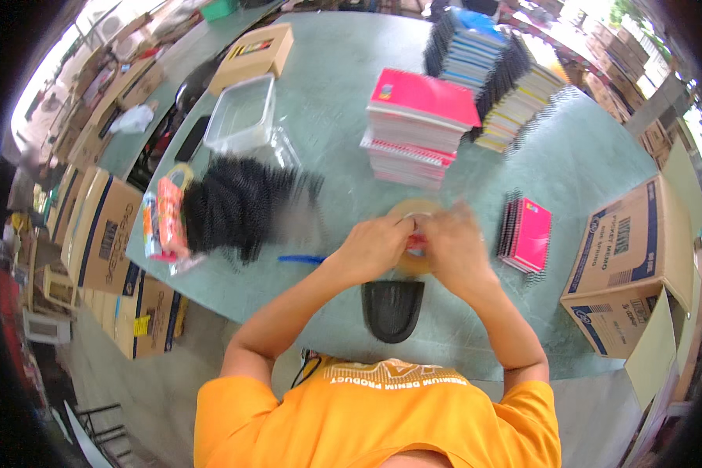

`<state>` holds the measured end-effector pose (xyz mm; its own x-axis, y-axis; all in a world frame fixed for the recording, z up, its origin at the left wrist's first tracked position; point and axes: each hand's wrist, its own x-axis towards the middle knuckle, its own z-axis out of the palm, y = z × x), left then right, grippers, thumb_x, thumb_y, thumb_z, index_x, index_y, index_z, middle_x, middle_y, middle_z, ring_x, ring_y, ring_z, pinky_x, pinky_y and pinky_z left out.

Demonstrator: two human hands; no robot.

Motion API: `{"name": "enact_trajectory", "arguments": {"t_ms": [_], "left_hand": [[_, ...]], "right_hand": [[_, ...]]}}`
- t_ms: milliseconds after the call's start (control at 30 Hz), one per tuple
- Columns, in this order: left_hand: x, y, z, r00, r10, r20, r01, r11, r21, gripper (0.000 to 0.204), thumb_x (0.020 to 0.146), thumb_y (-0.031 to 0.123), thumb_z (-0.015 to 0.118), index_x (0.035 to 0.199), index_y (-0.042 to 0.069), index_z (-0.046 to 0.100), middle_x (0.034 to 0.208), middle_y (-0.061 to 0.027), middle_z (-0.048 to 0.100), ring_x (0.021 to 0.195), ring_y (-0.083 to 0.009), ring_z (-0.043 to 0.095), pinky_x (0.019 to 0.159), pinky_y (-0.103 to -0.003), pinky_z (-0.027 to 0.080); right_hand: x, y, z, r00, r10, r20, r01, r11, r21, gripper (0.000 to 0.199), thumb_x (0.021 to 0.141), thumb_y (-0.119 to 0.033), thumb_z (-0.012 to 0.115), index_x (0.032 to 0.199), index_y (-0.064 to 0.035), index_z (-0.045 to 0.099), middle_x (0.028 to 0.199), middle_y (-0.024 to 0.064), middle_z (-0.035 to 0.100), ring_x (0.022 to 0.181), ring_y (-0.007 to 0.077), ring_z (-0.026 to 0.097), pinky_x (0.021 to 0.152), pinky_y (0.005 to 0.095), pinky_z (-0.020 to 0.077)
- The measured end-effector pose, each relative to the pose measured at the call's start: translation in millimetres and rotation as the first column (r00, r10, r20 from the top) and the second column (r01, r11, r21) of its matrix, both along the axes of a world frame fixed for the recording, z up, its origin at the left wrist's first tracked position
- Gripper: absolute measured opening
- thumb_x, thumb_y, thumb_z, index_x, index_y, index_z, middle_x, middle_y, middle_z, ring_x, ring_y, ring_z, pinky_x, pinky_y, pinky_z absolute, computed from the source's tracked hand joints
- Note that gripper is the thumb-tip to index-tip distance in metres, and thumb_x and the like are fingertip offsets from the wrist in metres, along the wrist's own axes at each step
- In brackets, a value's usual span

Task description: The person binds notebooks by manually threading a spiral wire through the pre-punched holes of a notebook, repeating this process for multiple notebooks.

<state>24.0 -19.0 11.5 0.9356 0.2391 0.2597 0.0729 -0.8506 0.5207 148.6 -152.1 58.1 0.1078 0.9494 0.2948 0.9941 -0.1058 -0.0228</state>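
Observation:
My left hand (pixel 373 248) and my right hand (pixel 459 246) meet over a round tan disc (pixel 413 209) on the table in front of me. It looks like a roll of tape, but my hands cover much of it. A small red and white patch shows between them. The left fingers are pinched together; what they hold is hidden. Motion smears the right fingers. Just below lies a black piece with a rounded end (pixel 394 312). A blue, thin tool (pixel 302 259) lies left of my left wrist. Right of my right hand sits a short stack of pink spiral notebooks (pixel 532 234).
A heap of black binding coils (pixel 238 203) lies to the left, by a clear plastic tub (pixel 242 113). Tall stacks of pink notebooks (pixel 421 101) and blue notebooks (pixel 468 51) stand at the back. An open carton (pixel 616 257) is at the right edge.

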Motion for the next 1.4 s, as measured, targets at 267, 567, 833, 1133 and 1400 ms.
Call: {"name": "enact_trajectory", "arguments": {"t_ms": [267,567,833,1133,1400], "left_hand": [[-35.9,91.6,-29.7,0.759,0.597,-0.260,-0.621,0.783,-0.012,0.037,0.084,0.037,0.060,0.088,0.000,0.058,0.098,-0.0194,0.061,0.082,-0.0377,0.061,0.070,-0.047,0.047],[-39.0,101.9,-54.5,0.685,0.728,0.005,-0.724,0.681,0.114,0.026,0.081,0.029,0.064,0.081,0.003,0.058,0.081,-0.0158,0.055,0.078,-0.0365,0.057,0.068,-0.045,0.046],[-40.9,98.3,-28.4,0.760,0.646,0.080,-0.618,0.754,-0.223,0.031,0.078,0.016,0.061,0.105,0.001,0.055,0.082,-0.0223,0.058,0.081,-0.0370,0.057,0.069,-0.043,0.044],[-21.4,16.2,-1.7,0.952,0.267,0.147,-0.194,0.903,-0.383,0.024,0.090,0.022,0.056,0.102,0.003,0.064,0.079,-0.0125,0.060,0.070,-0.0166,0.055,0.065,-0.028,0.045],[-10.1,7.4,-0.3,0.928,0.283,0.242,-0.218,0.940,-0.263,0.023,0.089,0.022,0.058,0.097,0.001,0.063,0.082,-0.0144,0.061,0.071,-0.0262,0.058,0.065,-0.034,0.046]], "right_hand": [[10.8,11.4,-26.5,0.957,-0.015,-0.290,0.065,0.985,0.163,0.014,0.072,-0.012,0.063,0.085,-0.0106,0.058,0.080,0.0079,0.060,0.080,0.0262,0.060,0.065,0.0385,0.0481],[19.2,18.8,-27.4,0.930,-0.138,-0.341,0.154,0.988,0.020,0.014,0.076,-0.014,0.060,0.090,-0.0138,0.061,0.075,0.0093,0.064,0.070,0.0309,0.063,0.057,0.0424,0.0480],[25.0,27.5,-42.6,0.925,-0.117,-0.361,0.134,0.991,0.022,0.022,0.078,-0.016,0.060,0.100,-0.0141,0.064,0.081,0.0114,0.066,0.073,0.0313,0.064,0.061,0.0409,0.0493],[17.1,30.0,-25.6,0.821,-0.161,-0.548,0.212,0.977,0.031,0.017,0.083,-0.029,0.059,0.093,-0.0185,0.068,0.078,0.0098,0.066,0.071,0.0311,0.063,0.063,0.0420,0.0486],[14.4,27.1,-22.8,0.815,-0.164,-0.555,0.206,0.978,0.014,0.016,0.083,-0.027,0.059,0.092,-0.0186,0.068,0.078,0.0096,0.066,0.070,0.0314,0.063,0.062,0.0420,0.0486]]}}
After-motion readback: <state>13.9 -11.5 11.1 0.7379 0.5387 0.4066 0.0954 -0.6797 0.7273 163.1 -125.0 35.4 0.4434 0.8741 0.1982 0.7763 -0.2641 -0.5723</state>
